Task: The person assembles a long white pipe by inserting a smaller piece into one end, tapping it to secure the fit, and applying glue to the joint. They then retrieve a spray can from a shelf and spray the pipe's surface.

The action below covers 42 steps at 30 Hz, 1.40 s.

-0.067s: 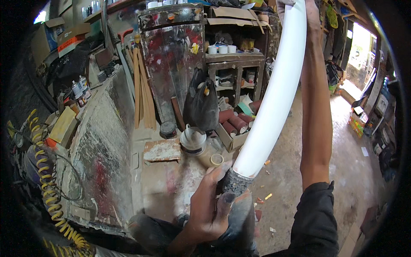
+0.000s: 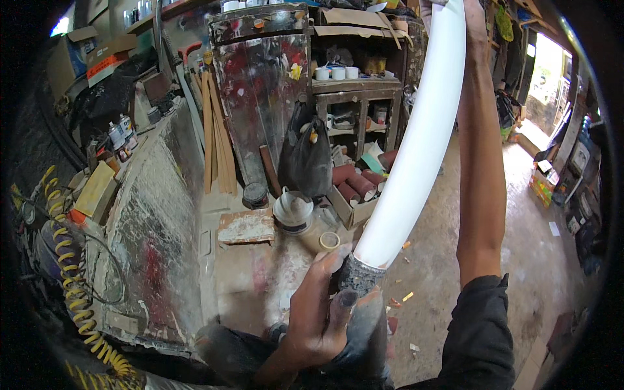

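A long, smooth white cylinder (image 2: 416,149), which looks curved in the wide view, slants from the top edge down to my lap. Its lower end is a rough, speckled dark grey section (image 2: 361,274). Around that grey end my left hand (image 2: 318,305) is closed, thumb on the near side and dusty fingers on the far side. At the upper end, my right hand (image 2: 473,14) grips the white cylinder from both sides, partly cut off by the picture's top edge. The right forearm stretches up beside the cylinder. What exactly the cylinder belongs to is not shown.
A white bucket (image 2: 294,211), a dusty board (image 2: 246,226) and a box of reddish-brown rolls (image 2: 354,211) stand on the floor ahead. At left is a paint-smeared panel (image 2: 156,227) with a coiled yellow hose (image 2: 65,260). A worn cabinet (image 2: 260,97) stands behind.
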{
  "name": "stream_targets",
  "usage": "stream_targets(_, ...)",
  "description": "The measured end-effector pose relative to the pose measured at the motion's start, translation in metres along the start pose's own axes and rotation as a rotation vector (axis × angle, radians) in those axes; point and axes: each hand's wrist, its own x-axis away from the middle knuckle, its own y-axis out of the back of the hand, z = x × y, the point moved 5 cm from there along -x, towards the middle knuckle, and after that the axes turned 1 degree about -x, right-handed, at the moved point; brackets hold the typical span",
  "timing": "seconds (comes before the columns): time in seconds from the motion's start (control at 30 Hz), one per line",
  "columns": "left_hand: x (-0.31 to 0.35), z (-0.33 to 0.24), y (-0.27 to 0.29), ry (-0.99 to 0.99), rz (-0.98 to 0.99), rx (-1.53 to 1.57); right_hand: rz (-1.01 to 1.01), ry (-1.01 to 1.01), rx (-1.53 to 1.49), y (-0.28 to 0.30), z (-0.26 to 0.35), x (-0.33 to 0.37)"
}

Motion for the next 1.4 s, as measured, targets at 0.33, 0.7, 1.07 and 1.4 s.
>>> stream_targets(0.33, -0.001, 0.003, -0.005, 0.128, -0.021, -0.058, -0.100, 0.004, 0.129, 0.010, 0.004, 0.004)
stream_targets(0.7, -0.008, 0.047, -0.009, 0.126, 0.081, 0.192, -0.137, 0.014, 0.231, 0.015, 0.008, 0.019)
stream_targets(1.07, -0.016, 0.336, -0.067, 0.917, 0.297, 0.736, -0.238, -0.090, 0.800, 0.117, 0.014, 0.227)
stream_targets(1.4, 0.013, 0.384, -0.032, 1.154, 0.028, 0.628, -0.867, -0.585, 1.164, 0.310, -0.084, 0.488)
